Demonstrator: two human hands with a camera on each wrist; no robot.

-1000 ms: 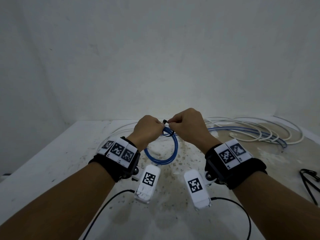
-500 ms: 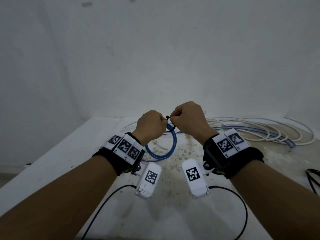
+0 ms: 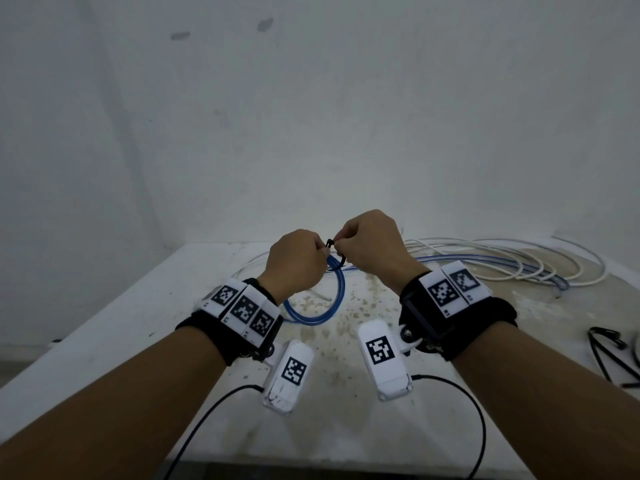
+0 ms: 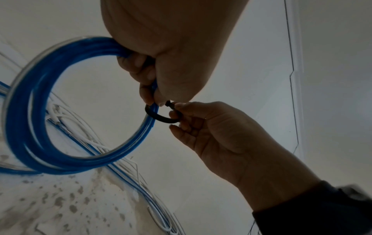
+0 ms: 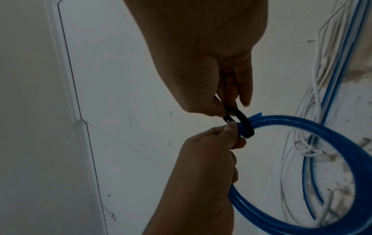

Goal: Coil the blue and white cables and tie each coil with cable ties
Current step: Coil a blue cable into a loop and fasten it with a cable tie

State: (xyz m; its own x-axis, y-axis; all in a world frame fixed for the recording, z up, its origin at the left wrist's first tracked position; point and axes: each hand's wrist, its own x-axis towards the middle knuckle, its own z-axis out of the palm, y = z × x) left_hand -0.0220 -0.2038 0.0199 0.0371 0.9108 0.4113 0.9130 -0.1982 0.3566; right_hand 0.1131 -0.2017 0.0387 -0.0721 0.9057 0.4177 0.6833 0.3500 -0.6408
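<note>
My left hand (image 3: 298, 258) grips the top of a blue cable coil (image 3: 311, 313), which hangs in a loop above the table (image 3: 138, 323). A black cable tie (image 3: 337, 256) loops loosely round the coil's strands just beside the left thumb. My right hand (image 3: 367, 247) pinches the tie's ends between thumb and forefinger. The left wrist view has the blue coil (image 4: 50, 111) at the left and the black tie (image 4: 161, 116) at the middle; the right wrist view has the tie (image 5: 241, 122) on the coil (image 5: 302, 206). Loose white cable (image 3: 519, 258) and uncoiled blue cable lie at the back right.
More black cable ties (image 3: 613, 355) lie at the table's right edge. A white wall rises straight behind the table. Black leads from the wrist cameras trail over the stained near part of the table.
Both hands have lifted slightly with the coil and stayed together at the tie. The head view has tilted a little, showing more of the wall.
</note>
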